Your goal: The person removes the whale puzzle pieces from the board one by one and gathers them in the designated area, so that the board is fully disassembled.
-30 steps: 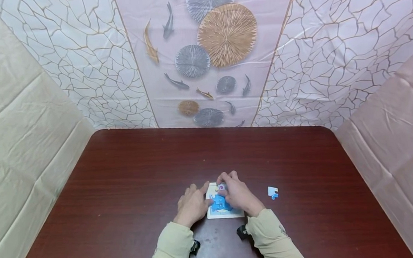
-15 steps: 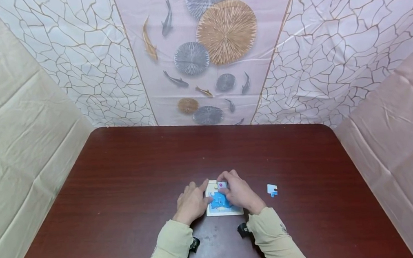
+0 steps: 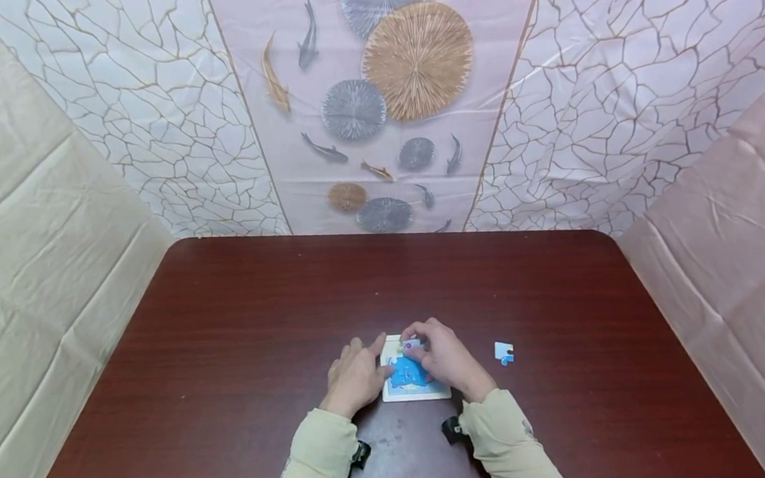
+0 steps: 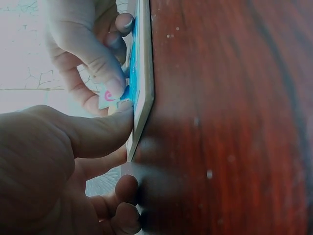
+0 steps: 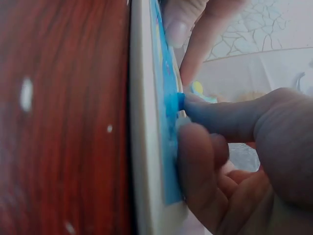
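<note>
A small jigsaw puzzle in a pale tray (image 3: 417, 398), its picture mostly blue, lies on the table. My right hand (image 3: 449, 361) pinches a puzzle piece (image 4: 108, 96) with a pink swirl between thumb and forefinger, tilted up over the tray's upper part. Its other fingertips rest on the blue picture in the right wrist view. My left hand (image 3: 356, 378) lies at the tray's left side, thumb (image 4: 105, 133) pressing on the tray's border and forefinger stretched to its upper left corner. Part of the puzzle is hidden under the right hand.
One loose puzzle piece (image 3: 504, 352), white and blue, lies on the table to the right of the right hand. The dark red-brown table (image 3: 258, 303) extends around the tray. Patterned cloth walls (image 3: 321, 161) stand behind and at both sides.
The pinched piece has tilted up a little in my right hand, with the fingers shifting slightly. My left hand keeps its place on the tray, and the loose piece stays put.
</note>
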A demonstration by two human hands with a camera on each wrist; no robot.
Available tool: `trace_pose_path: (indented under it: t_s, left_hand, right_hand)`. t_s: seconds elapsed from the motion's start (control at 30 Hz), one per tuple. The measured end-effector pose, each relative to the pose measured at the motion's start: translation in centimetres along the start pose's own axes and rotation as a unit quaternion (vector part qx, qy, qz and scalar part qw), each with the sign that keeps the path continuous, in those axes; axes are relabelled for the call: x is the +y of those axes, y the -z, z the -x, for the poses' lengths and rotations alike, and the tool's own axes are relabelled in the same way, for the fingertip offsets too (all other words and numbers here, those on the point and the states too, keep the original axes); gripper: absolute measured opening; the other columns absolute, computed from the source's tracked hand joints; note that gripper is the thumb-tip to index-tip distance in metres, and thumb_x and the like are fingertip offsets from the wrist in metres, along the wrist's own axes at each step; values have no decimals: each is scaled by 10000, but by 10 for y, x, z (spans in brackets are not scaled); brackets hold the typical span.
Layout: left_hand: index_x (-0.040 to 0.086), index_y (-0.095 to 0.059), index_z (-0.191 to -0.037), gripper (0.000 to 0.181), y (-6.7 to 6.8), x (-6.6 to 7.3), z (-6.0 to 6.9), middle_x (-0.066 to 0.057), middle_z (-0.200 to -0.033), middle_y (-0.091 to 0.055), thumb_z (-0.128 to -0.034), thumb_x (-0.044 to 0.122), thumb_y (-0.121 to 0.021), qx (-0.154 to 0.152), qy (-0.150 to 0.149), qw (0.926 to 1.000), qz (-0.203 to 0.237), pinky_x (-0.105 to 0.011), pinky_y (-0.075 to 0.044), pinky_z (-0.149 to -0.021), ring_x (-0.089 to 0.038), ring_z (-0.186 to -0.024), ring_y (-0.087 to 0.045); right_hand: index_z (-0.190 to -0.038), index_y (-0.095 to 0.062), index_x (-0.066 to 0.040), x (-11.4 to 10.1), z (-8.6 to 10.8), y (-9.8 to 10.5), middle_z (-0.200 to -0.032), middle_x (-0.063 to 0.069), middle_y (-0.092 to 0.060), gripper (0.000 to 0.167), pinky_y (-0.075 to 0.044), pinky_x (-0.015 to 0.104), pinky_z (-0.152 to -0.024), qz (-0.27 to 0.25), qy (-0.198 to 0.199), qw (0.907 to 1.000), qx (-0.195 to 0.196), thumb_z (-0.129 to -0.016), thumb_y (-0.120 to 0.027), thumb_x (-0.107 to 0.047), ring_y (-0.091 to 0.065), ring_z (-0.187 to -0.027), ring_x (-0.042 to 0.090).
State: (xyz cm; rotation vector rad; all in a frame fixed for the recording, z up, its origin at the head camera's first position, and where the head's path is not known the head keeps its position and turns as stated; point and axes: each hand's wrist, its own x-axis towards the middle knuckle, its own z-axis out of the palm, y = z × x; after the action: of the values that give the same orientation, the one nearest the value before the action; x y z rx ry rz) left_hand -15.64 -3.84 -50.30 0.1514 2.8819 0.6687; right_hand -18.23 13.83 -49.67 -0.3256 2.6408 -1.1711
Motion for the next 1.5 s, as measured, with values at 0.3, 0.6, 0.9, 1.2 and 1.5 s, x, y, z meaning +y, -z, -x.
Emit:
trace_pose_path:
  t_s: [0.3,0.6,0.9,1.2,1.5]
  left_hand:
    - [238,-476,-1459,614,-1,0,-3,-124,-1065,-518,-900,390,-679,43,-37,10000,-7,-371,-400,-672,-245,-855,-464]
    - [221,-465,-1466,625,4,-2,-4,-115,-1020,-510,-900,372,-683,55,-101,9999,122,-348,-362,-624,-228,-800,-432]
    - [217,-448,-1476,620,6,-1,-2,-127,-1043,-510,-914,356,-670,78,-184,9997,166,-329,-330,-595,-212,-758,-393]
    - [210,-459,-1470,619,1,0,4,-102,-966,-488,-908,352,-677,103,-233,9994,221,-325,-315,-588,-212,-738,-377]
    - [218,-466,-1466,615,1,0,4,-112,-1005,-505,-906,360,-677,95,-183,9996,202,-342,-342,-611,-219,-776,-415]
  right_hand:
    - [-1082,-670,-159,-3,5,-5,-1048,3,-624,139,-483,388,-823,279,179,9986,413,-948,-640,-133,-560,-895,176]
    - [-1031,-730,-187,1,21,24,-910,-52,-644,153,-467,289,-605,-251,390,9889,1410,-887,-722,-136,-531,-701,167]
    - [-1177,-655,-104,22,51,75,-849,66,-629,253,-437,270,-528,-232,-42,9795,2002,-925,-672,-109,-539,-669,200]
    - [-1153,-681,-78,58,82,104,-910,76,-673,277,-448,225,-578,31,-865,9546,2851,-902,-713,-190,-580,-736,154]
    - [-1151,-699,-57,82,98,114,-927,105,-678,290,-429,284,-616,408,-1704,9387,2971,-899,-711,-199,-576,-774,195]
